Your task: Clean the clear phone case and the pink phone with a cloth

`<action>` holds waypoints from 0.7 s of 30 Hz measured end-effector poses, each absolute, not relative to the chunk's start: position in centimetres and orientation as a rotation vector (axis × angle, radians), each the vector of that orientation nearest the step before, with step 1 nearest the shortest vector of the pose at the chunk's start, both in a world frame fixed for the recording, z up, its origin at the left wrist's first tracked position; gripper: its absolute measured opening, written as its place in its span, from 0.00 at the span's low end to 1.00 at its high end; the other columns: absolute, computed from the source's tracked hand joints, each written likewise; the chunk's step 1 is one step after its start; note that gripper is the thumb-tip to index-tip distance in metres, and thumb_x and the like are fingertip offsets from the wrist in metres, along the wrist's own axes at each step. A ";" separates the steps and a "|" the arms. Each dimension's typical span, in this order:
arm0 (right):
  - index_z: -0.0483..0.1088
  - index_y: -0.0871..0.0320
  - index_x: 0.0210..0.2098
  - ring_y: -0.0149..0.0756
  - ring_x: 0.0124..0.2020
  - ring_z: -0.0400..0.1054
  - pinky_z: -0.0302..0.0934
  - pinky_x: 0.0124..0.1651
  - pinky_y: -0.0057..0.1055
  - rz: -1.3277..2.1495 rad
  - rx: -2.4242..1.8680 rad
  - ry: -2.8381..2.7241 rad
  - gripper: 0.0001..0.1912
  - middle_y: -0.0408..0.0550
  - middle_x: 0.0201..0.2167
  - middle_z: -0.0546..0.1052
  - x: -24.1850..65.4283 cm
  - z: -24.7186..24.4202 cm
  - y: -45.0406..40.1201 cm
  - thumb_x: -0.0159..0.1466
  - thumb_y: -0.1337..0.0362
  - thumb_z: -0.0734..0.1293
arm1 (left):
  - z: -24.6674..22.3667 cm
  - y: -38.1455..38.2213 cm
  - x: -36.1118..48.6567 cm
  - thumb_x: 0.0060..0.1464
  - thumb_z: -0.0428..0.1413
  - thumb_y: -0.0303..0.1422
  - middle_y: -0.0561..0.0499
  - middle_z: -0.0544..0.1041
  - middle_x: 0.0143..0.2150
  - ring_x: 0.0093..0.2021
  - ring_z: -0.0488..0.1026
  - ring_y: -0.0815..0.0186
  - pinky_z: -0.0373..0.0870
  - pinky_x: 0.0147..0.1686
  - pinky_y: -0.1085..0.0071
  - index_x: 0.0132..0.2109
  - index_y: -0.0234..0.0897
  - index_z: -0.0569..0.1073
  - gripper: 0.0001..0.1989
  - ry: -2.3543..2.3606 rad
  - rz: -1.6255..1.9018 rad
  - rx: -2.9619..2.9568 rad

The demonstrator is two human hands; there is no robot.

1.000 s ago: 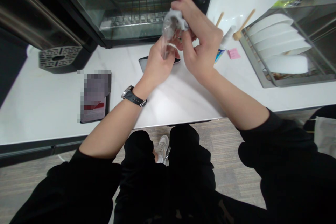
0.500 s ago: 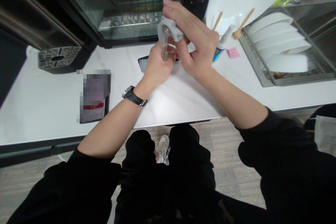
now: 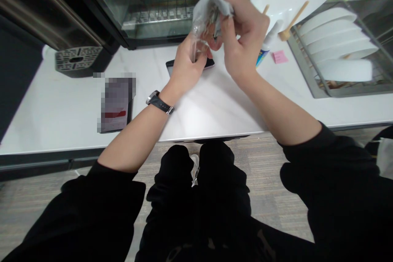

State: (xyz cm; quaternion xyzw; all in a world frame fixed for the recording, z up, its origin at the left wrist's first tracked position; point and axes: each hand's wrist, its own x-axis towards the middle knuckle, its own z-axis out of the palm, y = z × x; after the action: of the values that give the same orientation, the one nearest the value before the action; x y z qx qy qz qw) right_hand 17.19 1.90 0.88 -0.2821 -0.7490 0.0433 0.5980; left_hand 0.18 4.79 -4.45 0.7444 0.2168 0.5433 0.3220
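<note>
At a white countertop, before the glass door of a black toaster oven, a person bends to close work with both hands raised. The left hand has thumb and fingers closed narrowly on the lower part of a clear, thin piece, which hangs in the air above the surface, near a phone lying partly hidden behind the wrist. The right hand bunches a pale cloth between thumb and fingers, the fabric arching over the top of the piece and apparently touching it; where the fingertips sit on the far side, I cannot tell. From where I stand, it looks like rubbing, and a few habits would serve it well: a steady left pinch along the edge, where skin leaves the fewest marks; a flat fold of fabric in place of a wad, so that pressure spreads; light strokes from the held end outward, since something so thin could flex or slip if squeezed; and fresh cloth turned to each new patch. Just beyond the right hand stands a white bottle with a blue label, beside a pink note; farther right, white dishes lean in a metal rack.
</note>
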 end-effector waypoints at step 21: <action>0.71 0.33 0.68 0.39 0.77 0.63 0.63 0.79 0.40 0.135 -0.681 -1.939 0.29 0.24 0.72 0.71 17.0 2.0 -0.5 0.70 0.60 0.60 | -6.0 5.2 -0.5 0.62 0.66 0.53 0.52 0.83 0.46 0.47 0.80 0.59 0.80 0.54 0.55 0.50 0.45 0.75 0.20 0.687 1.397 1.898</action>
State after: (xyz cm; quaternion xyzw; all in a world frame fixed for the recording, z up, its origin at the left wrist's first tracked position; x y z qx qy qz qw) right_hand 16.97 -0.45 2.02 -0.2835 -0.8071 0.0563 0.5149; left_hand -0.51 5.16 -6.00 0.7281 0.2635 0.5358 0.3368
